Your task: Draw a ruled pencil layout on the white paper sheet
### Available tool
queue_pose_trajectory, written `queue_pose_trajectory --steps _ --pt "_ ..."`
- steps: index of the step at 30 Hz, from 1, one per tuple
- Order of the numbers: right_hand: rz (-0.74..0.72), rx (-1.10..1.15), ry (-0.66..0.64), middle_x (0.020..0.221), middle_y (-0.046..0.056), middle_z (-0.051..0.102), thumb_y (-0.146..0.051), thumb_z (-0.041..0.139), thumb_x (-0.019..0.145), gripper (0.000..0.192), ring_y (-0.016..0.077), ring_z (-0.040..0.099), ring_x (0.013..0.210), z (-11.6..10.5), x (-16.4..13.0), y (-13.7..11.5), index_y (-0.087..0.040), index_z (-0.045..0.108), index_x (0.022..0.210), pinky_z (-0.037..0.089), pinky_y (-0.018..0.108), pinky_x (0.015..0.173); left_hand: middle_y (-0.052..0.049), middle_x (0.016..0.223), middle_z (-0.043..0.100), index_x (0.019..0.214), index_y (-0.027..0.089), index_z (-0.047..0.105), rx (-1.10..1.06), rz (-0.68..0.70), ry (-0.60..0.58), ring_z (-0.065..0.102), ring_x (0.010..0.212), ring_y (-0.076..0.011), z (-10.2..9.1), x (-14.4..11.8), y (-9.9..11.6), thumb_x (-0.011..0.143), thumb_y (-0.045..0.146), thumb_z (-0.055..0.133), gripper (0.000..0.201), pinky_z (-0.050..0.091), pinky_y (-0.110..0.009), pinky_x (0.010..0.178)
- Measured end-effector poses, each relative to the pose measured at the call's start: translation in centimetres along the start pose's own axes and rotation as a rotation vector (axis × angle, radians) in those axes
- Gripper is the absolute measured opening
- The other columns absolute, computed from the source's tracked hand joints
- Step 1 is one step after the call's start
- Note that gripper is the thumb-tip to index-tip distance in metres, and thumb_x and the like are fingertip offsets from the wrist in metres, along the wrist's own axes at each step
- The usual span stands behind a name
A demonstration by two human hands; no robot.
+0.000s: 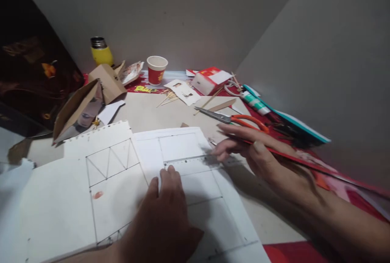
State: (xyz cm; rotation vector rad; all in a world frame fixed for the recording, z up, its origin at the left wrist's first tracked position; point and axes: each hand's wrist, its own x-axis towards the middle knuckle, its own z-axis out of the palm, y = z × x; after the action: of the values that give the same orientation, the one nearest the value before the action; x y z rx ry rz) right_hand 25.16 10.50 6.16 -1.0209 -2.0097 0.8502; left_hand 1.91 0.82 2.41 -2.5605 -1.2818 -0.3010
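Now my left hand (166, 210) lies flat, fingers loose, pressing on the white paper (195, 181) with its pencilled lines, fingertips at the edge of the clear ruler (195, 164) lying across the sheet. My right hand (252, 149) hovers open at the ruler's far end, fingers stretched, gripping nothing. Just beyond it rest the orange-handled scissors (234, 118), and farther back stands a red paper cup (156, 70).

White paper (195, 161) with pencilled grid lines, orange-handled scissors (240, 120), red-and-white cup (156, 70), yellow flask (101, 51)
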Motion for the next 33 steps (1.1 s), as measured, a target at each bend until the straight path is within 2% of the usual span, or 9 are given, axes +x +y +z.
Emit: queue_pose_trajectory --steps 2,4,7,10,13,16,20,26,33 --pt "0.079 0.198 0.011 0.085 0.007 0.073 -0.061 0.041 0.103 0.051 0.0196 0.071 0.074 0.2 0.7 0.3 -0.022 0.069 0.122 0.061 0.034 0.07 -0.026 0.129 0.068 0.122 -0.003 0.07 0.013 0.019 -0.004 0.065 0.112 -0.0361 0.2 -0.1 -0.2 0.088 0.065 0.058 0.077 0.05 -0.042 0.094" --pt "0.177 0.327 0.005 0.079 0.006 0.07 -0.067 0.051 0.097 0.053 0.0173 0.067 0.068 0.7 1.4 0.4 -0.02 0.074 0.104 0.059 0.031 0.066 -0.027 0.132 0.066 0.126 -0.003 0.068 0.044 0.052 -0.031 0.064 0.115 -0.0374 0.5 -0.3 -0.5 0.092 0.064 0.053 0.077 0.049 -0.043 0.095" --pt "0.279 0.415 -0.013 0.07 0.002 0.065 -0.057 0.064 0.092 0.04 0.0131 0.06 0.058 2.0 2.4 0.4 -0.018 0.071 0.089 0.054 0.027 0.057 -0.029 0.134 0.064 0.126 -0.005 0.067 0.063 0.106 -0.049 0.064 0.115 -0.0393 0.8 -0.2 -0.8 0.094 0.063 0.048 0.077 0.048 -0.044 0.093" --pt "0.38 0.501 -0.059 0.069 -0.001 0.063 -0.045 0.071 0.088 0.028 0.0103 0.055 0.053 3.2 3.0 0.5 -0.019 0.061 0.086 0.048 0.024 0.049 -0.031 0.132 0.065 0.124 -0.005 0.068 0.062 0.133 -0.034 0.066 0.11 -0.039 1.0 -0.1 -1.0 0.095 0.062 0.045 0.076 0.048 -0.044 0.09" --pt "0.419 0.524 -0.124 0.069 -0.001 0.064 -0.041 0.075 0.083 0.029 0.0101 0.056 0.055 3.7 3.2 0.8 -0.02 0.055 0.083 0.045 0.023 0.049 -0.032 0.132 0.064 0.124 -0.006 0.067 0.087 0.135 -0.044 0.065 0.111 -0.0386 1.0 0.0 -1.0 0.095 0.062 0.046 0.077 0.047 -0.044 0.09" --pt "0.421 0.508 -0.145 0.072 0.001 0.066 -0.042 0.075 0.082 0.031 0.0102 0.056 0.057 3.7 3.1 1.1 -0.019 0.056 0.08 0.044 0.023 0.051 -0.032 0.131 0.064 0.125 -0.006 0.066 0.093 0.152 -0.027 0.065 0.112 -0.039 1.1 0.0 -1.1 0.094 0.063 0.045 0.079 0.045 -0.045 0.094" --pt "0.421 0.523 -0.113 0.073 0.001 0.067 -0.041 0.074 0.083 0.029 0.0103 0.058 0.059 3.8 2.9 1.2 -0.019 0.056 0.08 0.044 0.022 0.05 -0.032 0.131 0.065 0.126 -0.007 0.064 0.115 0.136 0.004 0.064 0.117 -0.0406 1.3 -0.3 -0.8 0.093 0.066 0.044 0.083 0.04 -0.046 0.101" --pt "0.388 0.507 -0.07 0.072 0.001 0.067 -0.037 0.072 0.085 0.024 0.0096 0.058 0.057 4.0 2.7 1.2 -0.018 0.058 0.078 0.045 0.021 0.049 -0.03 0.137 0.061 0.132 -0.006 0.06 0.143 0.078 -0.066 0.061 0.124 -0.0399 0.8 -0.3 -0.3 0.09 0.073 0.049 0.09 0.038 -0.044 0.107" --pt "0.419 0.497 -0.039 0.071 0.001 0.068 -0.035 0.072 0.084 0.022 0.0095 0.059 0.056 4.1 2.7 1.0 -0.019 0.058 0.077 0.046 0.021 0.05 -0.031 0.132 0.064 0.129 -0.008 0.061 0.124 0.112 0.023 0.064 0.119 -0.0396 1.2 -0.5 -0.6 0.095 0.066 0.043 0.084 0.04 -0.044 0.103"
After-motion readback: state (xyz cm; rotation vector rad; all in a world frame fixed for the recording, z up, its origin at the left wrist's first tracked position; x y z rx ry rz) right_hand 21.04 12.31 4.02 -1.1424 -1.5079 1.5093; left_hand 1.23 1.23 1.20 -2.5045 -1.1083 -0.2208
